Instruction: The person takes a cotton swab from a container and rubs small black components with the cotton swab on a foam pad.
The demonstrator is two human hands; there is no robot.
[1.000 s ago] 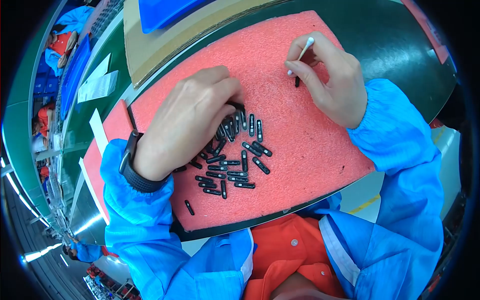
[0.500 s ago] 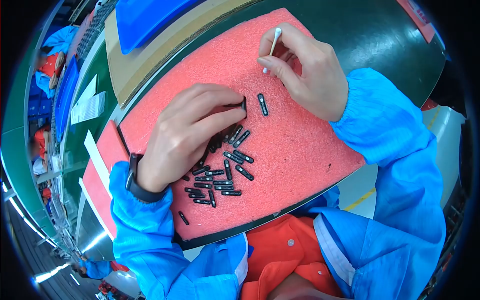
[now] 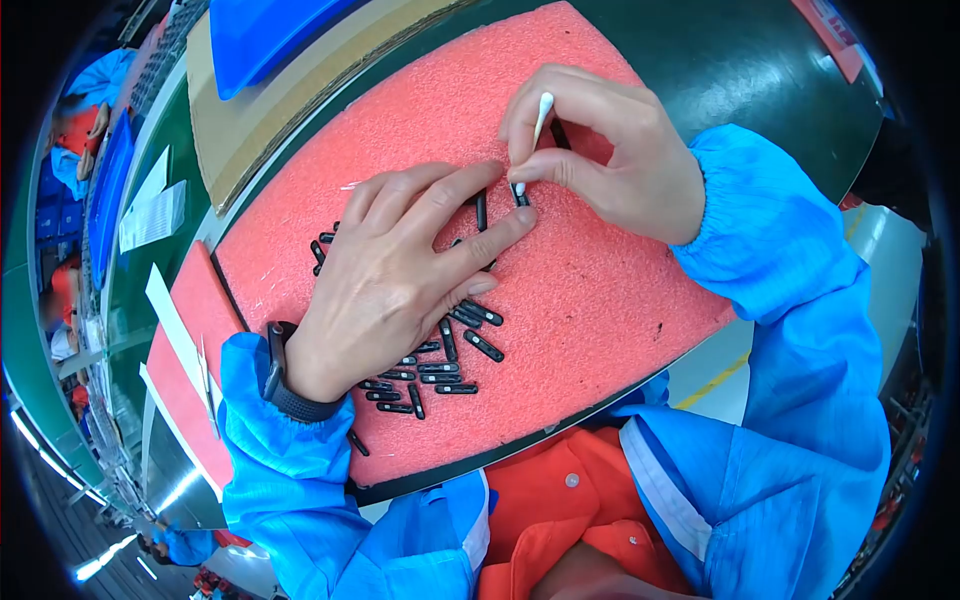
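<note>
My right hand is closed in a pinch on a white-tipped cotton swab. The swab's lower tip meets a small black oblong part on the pink foam mat. From the left, my left hand lies over the mat with its fingers spread, its thumb tip touching the lower end of that same part. Between its thumb and index finger lies another black part. Several more black parts with pale spots, including one black part, are scattered below and beside this hand, some partly hidden by it.
A blue tray rests on cardboard at the upper left. A pair of tweezers lies at the mat's left, near white strips. Beyond the dark green table, people in blue sleeves sit at the far left.
My right hand has lowered the swab onto the black part. My left hand has shifted right, and its fingers have spread away from the part they were pinching. The view has moved slightly.
</note>
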